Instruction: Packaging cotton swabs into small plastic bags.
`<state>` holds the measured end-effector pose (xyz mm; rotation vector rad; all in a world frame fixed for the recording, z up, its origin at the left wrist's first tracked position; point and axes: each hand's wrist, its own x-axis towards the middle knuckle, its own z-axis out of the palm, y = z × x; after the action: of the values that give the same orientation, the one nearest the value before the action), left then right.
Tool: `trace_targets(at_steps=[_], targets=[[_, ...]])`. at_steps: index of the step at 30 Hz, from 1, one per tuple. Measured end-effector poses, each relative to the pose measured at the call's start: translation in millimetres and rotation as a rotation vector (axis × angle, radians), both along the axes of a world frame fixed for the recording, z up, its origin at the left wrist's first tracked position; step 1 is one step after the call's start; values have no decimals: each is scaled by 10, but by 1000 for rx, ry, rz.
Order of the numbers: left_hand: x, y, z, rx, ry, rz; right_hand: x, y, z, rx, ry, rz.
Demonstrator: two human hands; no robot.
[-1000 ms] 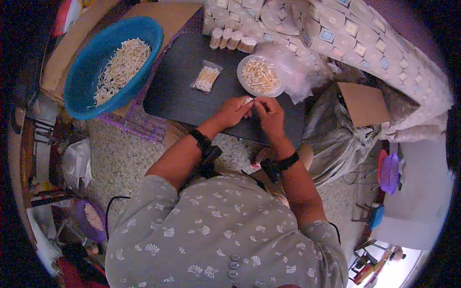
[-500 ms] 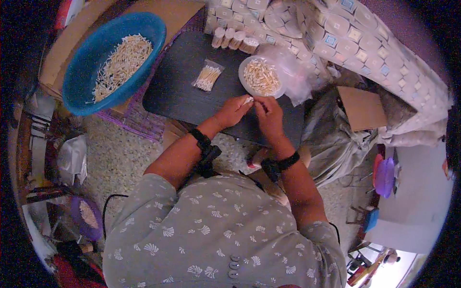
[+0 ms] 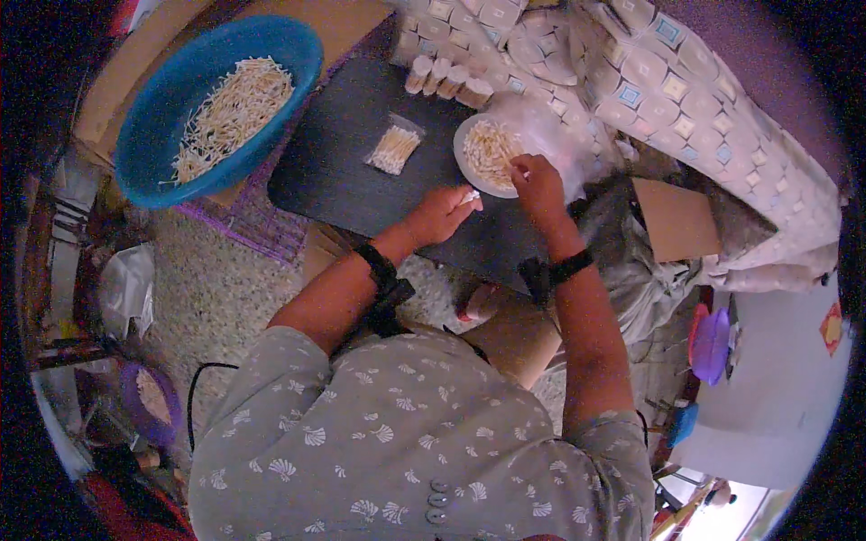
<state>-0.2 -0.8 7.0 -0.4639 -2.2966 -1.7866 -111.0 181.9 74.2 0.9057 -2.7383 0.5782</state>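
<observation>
My left hand is closed around a small bunch of cotton swabs, whose white tips stick out by the thumb. It hovers over the near part of the dark board. At the right rim of a white bowl full of cotton swabs, my right hand has its fingers pinched together. What lies between those fingertips is too small to make out. A clear plastic bag of cotton swabs rests flat on the board, left of the bowl.
Several packed round bundles of swabs line the board's far edge. A large blue basin of loose swabs stands at the far left. Clear plastic bags lie behind the bowl, beside patterned fabric. A cardboard piece sits at right.
My right hand has moved away from my left, to the right and onto the bowl's rim. The left hand stays nearly in place, still holding the cotton swabs.
</observation>
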Motion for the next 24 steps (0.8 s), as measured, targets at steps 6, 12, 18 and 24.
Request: trace_targets(at_steps=[6,12,18,24], targets=[[-6,18,-29,81,12,-12,-164,-115,-52,158,61,-81],[-18,-3,-88,48,-40,-24,-194,-181,-53,204,79,-67],[-12,26,-123,85,-39,-7,-174,-133,-18,114,-46,-43],[-11,51,-46,57,-17,20,-112,-77,31,-115,-27,-34]])
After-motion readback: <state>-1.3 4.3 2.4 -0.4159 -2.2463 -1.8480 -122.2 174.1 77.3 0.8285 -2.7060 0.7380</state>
